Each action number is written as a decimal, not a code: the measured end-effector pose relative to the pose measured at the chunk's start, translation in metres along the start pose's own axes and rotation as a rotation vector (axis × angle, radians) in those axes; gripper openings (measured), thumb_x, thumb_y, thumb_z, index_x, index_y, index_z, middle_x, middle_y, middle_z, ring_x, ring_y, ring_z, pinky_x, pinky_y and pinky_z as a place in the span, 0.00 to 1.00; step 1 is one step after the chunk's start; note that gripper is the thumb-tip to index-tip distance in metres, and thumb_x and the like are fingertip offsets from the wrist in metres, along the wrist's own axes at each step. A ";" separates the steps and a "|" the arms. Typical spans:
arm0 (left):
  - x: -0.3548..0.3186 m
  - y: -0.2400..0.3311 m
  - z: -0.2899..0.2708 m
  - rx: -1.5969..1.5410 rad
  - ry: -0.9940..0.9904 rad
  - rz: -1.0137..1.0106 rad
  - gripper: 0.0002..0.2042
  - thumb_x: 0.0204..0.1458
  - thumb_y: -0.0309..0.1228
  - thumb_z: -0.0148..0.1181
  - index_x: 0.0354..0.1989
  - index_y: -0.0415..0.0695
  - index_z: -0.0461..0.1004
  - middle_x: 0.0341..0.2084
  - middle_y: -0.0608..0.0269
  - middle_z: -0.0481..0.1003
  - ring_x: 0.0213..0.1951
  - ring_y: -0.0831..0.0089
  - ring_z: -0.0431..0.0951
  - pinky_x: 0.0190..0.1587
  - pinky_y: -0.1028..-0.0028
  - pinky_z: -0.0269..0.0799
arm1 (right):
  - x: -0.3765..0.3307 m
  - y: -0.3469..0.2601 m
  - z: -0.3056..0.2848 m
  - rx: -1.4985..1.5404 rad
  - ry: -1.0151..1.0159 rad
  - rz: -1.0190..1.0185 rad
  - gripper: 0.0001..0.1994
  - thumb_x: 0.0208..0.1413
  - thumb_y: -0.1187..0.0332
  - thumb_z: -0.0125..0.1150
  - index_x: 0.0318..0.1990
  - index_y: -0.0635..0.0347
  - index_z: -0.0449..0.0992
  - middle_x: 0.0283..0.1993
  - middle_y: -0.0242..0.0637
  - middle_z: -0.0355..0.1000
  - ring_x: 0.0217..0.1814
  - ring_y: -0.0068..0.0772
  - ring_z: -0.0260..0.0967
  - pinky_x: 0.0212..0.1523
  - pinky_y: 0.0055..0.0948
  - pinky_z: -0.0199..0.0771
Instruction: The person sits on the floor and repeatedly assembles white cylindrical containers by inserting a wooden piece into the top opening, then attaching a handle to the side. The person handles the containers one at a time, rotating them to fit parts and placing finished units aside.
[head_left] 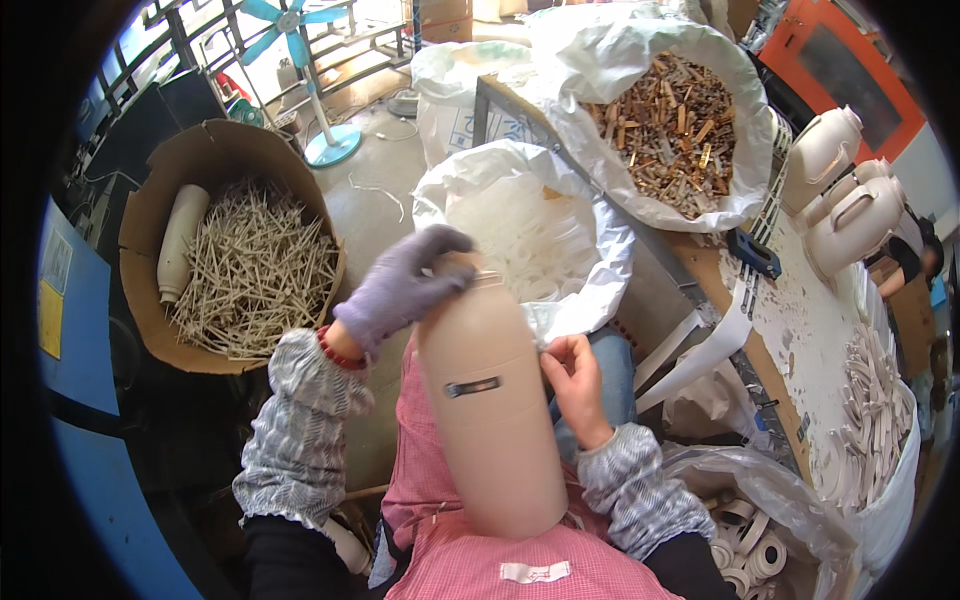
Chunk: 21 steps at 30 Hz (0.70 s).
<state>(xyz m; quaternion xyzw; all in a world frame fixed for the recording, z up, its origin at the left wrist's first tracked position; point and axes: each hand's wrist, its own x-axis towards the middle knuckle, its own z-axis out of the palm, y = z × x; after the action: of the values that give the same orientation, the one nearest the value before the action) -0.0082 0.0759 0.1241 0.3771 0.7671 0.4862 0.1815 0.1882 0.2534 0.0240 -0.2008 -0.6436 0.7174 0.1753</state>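
Observation:
A large beige plastic bottle-shaped shell (497, 445) leans against my lap, its narrower neck pointing away from me. On its front is a small dark strip. My left hand (412, 285), in a grey-purple glove, is closed around the neck end with its fingers curled over the top. Beside the shell's right side is my bare right hand (578, 388), thumb and forefinger pinched together; whatever they hold is too small to make out. A pink checked apron (470, 575) lies under the shell.
Ahead stands a white sack of translucent rings (530, 235); behind it, a sack of brown pieces (672, 135). To the left, a cardboard drum (150, 235) holds thin beige sticks and another shell. At right, a workbench (775, 330) carries beige jugs (850, 225). A co-worker (905, 260) is beyond.

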 end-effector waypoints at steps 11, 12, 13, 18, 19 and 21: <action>-0.067 0.150 -0.019 0.728 0.471 0.833 0.15 0.37 0.28 0.69 0.37 0.51 0.80 0.29 0.70 0.72 0.34 0.71 0.73 0.39 0.66 0.72 | 0.185 0.101 -0.054 -1.323 -0.244 -0.487 0.04 0.46 0.69 0.61 0.28 0.55 0.81 0.35 0.35 0.73 0.49 0.44 0.66 0.48 0.38 0.70; -0.062 0.148 -0.009 0.783 0.421 0.855 0.17 0.34 0.31 0.69 0.38 0.54 0.80 0.28 0.72 0.72 0.34 0.71 0.73 0.40 0.65 0.72 | 0.192 0.099 -0.063 -1.218 -0.259 -0.398 0.05 0.45 0.67 0.62 0.28 0.55 0.81 0.35 0.35 0.73 0.48 0.42 0.67 0.48 0.38 0.70; -0.049 0.135 0.002 0.806 0.363 0.917 0.19 0.33 0.32 0.69 0.39 0.55 0.80 0.29 0.73 0.71 0.35 0.71 0.73 0.42 0.66 0.72 | 0.201 0.096 -0.072 -1.084 -0.224 -0.419 0.07 0.46 0.65 0.65 0.32 0.57 0.80 0.34 0.38 0.74 0.38 0.41 0.71 0.42 0.37 0.72; -0.005 0.091 0.053 0.668 0.471 1.006 0.18 0.32 0.35 0.72 0.37 0.64 0.78 0.46 0.68 0.70 0.52 0.61 0.71 0.54 0.55 0.70 | 0.171 -0.023 -0.074 -0.299 -0.078 -0.322 0.17 0.59 0.70 0.60 0.54 0.55 0.68 0.33 0.37 0.75 0.20 0.25 0.66 0.24 0.23 0.68; 0.000 0.092 0.057 0.546 0.399 0.917 0.19 0.34 0.36 0.74 0.37 0.67 0.76 0.51 0.62 0.69 0.58 0.53 0.67 0.58 0.49 0.65 | 0.150 -0.063 -0.076 -0.115 -0.126 -0.337 0.17 0.61 0.72 0.56 0.57 0.54 0.65 0.33 0.37 0.74 0.20 0.20 0.64 0.23 0.19 0.65; 0.016 0.090 0.070 0.280 0.354 0.825 0.26 0.34 0.37 0.75 0.46 0.59 0.73 0.56 0.55 0.68 0.59 0.49 0.68 0.58 0.51 0.65 | 0.109 -0.128 -0.084 0.199 -0.220 -0.401 0.18 0.64 0.75 0.50 0.60 0.51 0.61 0.33 0.36 0.72 0.19 0.15 0.60 0.21 0.14 0.61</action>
<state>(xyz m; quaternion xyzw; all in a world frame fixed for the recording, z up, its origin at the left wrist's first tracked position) 0.0629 0.1527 0.1723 0.5827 0.6307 0.4663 -0.2129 0.1366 0.3946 0.1373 0.0285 -0.6119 0.7457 0.2621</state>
